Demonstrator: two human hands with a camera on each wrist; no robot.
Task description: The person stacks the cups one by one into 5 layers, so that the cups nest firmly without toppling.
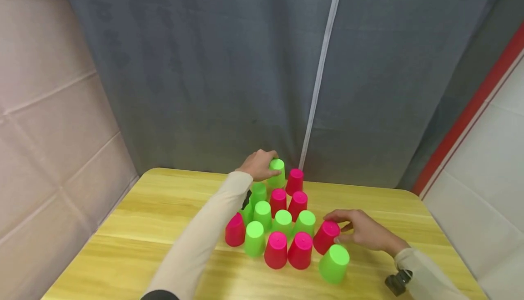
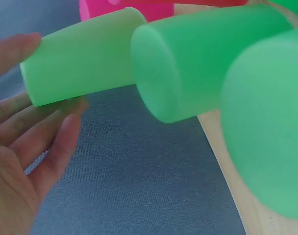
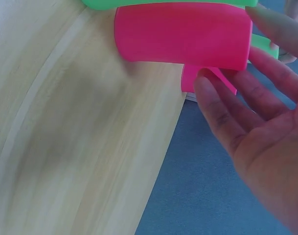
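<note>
Several green and pink plastic cups stand upside down in a tight cluster point(image 1: 282, 227) on a yellow wooden table point(image 1: 163, 213). My left hand point(image 1: 270, 160) reaches to the far end of the cluster and grips the farthest green cup point(image 1: 278, 175). In the left wrist view this green cup point(image 2: 85, 61) lies between the thumb and fingers of the left hand point(image 2: 51, 78). My right hand point(image 1: 340, 229) holds a tilted pink cup point(image 1: 326, 236) at the cluster's right side. The right wrist view shows that pink cup point(image 3: 183, 34) held in my right hand point(image 3: 232, 49).
A lone green cup point(image 1: 334, 263) stands at the front right, just below the right hand. A grey curtain point(image 1: 229, 72) with a white seam hangs right behind the table's far edge. A beige padded wall point(image 1: 49, 109) runs along the left.
</note>
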